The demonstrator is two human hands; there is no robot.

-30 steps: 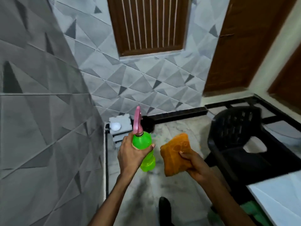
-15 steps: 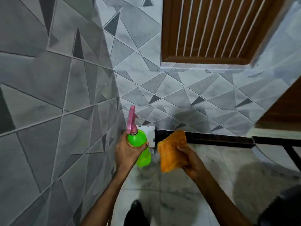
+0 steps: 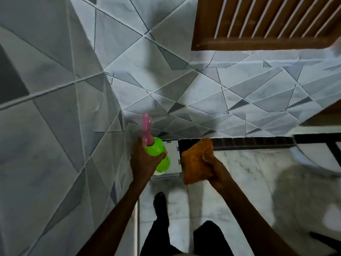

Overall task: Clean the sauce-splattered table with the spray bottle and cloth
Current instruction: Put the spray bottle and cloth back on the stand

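Note:
My left hand (image 3: 142,163) grips a bright green spray bottle (image 3: 158,156) by its neck, and the pink trigger head (image 3: 146,130) points up. My right hand (image 3: 212,169) holds a folded orange cloth (image 3: 196,159) just right of the bottle. Both are held in front of me above a marble floor, facing a corner of grey tiled walls. No table is in view.
A small white box (image 3: 174,154) sits on the floor in the corner behind the bottle. A brown slatted window (image 3: 267,21) is at the upper right. My legs in dark trousers (image 3: 162,218) stand below. A black floor border (image 3: 249,143) runs along the wall.
The view has swung left and down toward the wall corner; the black chair and white table edge have left the frame. Both hands keep their hold on bottle and cloth.

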